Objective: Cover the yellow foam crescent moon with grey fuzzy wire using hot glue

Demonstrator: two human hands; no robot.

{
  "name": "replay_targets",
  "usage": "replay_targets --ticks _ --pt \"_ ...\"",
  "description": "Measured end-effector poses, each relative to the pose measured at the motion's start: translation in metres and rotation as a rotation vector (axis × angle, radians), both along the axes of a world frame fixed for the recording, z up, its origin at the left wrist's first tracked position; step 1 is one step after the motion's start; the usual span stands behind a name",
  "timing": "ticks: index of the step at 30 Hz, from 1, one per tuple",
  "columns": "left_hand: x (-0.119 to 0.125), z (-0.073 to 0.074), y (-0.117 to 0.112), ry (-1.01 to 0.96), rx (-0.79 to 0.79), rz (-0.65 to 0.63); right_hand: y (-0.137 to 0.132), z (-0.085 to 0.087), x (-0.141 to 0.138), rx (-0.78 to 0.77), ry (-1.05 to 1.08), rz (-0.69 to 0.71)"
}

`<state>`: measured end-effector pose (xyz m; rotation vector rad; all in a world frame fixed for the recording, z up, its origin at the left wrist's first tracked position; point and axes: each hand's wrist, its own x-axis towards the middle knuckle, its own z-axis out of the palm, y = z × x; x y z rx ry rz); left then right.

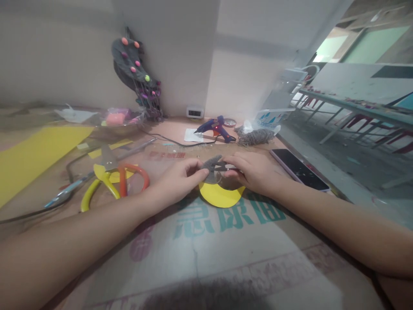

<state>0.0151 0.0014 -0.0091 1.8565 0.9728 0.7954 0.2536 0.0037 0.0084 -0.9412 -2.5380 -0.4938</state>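
Observation:
My left hand (190, 173) pinches a grey, fuzzy curved piece (212, 162) between thumb and fingers. From the other side, my right hand (247, 170) grips a dark, slim tool with two narrow prongs (220, 166) that reach to the grey piece; blur hides its exact kind. Directly below both hands is a rounded yellow paper piece (222, 196), its upper part covered by the grey piece and my fingers. Left of my left hand lie yellow-handled pliers or cutters (102, 176) and an orange-handled pair of scissors (130, 170), partly overlapping.
A blue glue gun (214, 125) stands behind my hands, its cord running left. Grey yarn (258, 137) and a phone (300, 169) lie to the right. A small digital clock (195, 113) stands by the wall. Yellow sheet (41, 150) covers the left side; a decorated grey ornament (134, 64) leans there.

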Motion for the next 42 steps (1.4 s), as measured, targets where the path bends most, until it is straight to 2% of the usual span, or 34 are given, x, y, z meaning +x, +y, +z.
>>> replay_targets --ticks 4,9,13,16,22,24,26,31,36,42 --pt "0.0 0.001 -0.001 0.006 0.004 -0.015 0.001 -0.002 0.0 0.066 -0.019 0.06" --pt "0.0 0.002 -0.001 0.01 -0.01 -0.023 0.001 -0.001 0.0 0.083 -0.032 0.068" --pt "0.0 0.0 0.0 0.023 -0.003 -0.019 0.0 -0.001 0.001 0.024 -0.026 0.042" --pt "-0.001 -0.001 0.0 0.019 -0.02 -0.015 0.0 -0.002 0.002 -0.048 0.078 0.015" --pt "0.0 -0.001 -0.001 -0.02 -0.08 -0.012 0.013 -0.005 0.008 -0.135 0.569 -0.188" --pt "0.0 -0.001 0.0 -0.023 -0.08 -0.011 0.02 -0.006 0.009 -0.177 0.575 -0.243" --pt "0.001 -0.001 0.0 -0.025 -0.066 -0.019 0.025 -0.008 0.008 -0.23 0.476 -0.266" --pt "0.0 -0.001 0.0 -0.048 -0.102 -0.049 0.031 -0.016 0.005 -0.227 0.242 -0.14" --pt "0.0 -0.001 0.0 -0.056 -0.114 -0.045 0.035 -0.021 0.008 -0.184 0.311 -0.045" --pt "0.001 -0.002 0.001 -0.061 -0.123 -0.041 0.021 -0.01 0.003 -0.285 0.421 0.052"
